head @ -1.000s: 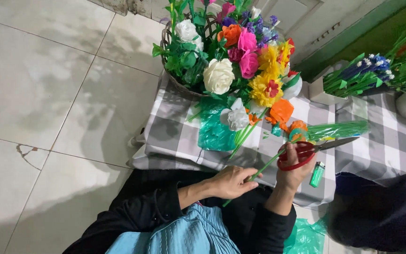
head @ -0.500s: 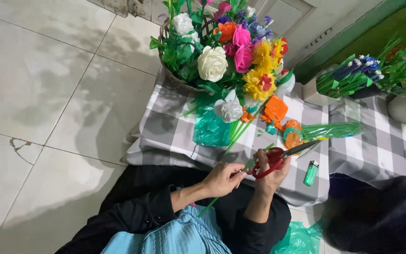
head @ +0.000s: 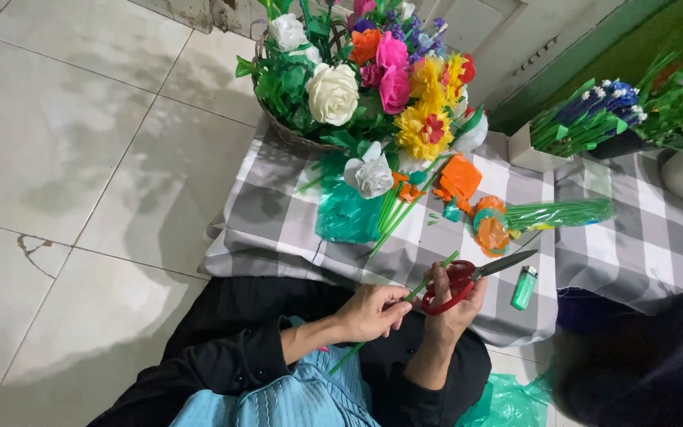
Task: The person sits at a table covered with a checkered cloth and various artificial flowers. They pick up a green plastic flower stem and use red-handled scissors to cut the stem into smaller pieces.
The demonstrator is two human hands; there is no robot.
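- The left hand (head: 371, 311) is closed around a thin green stem (head: 393, 308), with the fingers pinching it near the middle of its length.
- The stem lies slanted: its lower end points down toward the person's lap, and its upper end rises up and to the right, past the right hand.
- The right hand (head: 454, 304) grips red-handled scissors (head: 468, 278); the fingers are through the handle loops, and the blades point to the right, above the cloth.
- The handles of the scissors are just beside the stem, where the two hands come together.
- Both hands are over the near edge of a grey and white checked cloth (head: 278, 213).
- A green lighter (head: 524, 287) lies on the cloth, just to the right of the scissor blades.
- Farther away on the cloth there is a basket of colourful paper flowers (head: 365, 71), a white flower (head: 370, 175) with loose green stems, a green plastic bag (head: 344, 213) and orange tape rolls (head: 492, 229).
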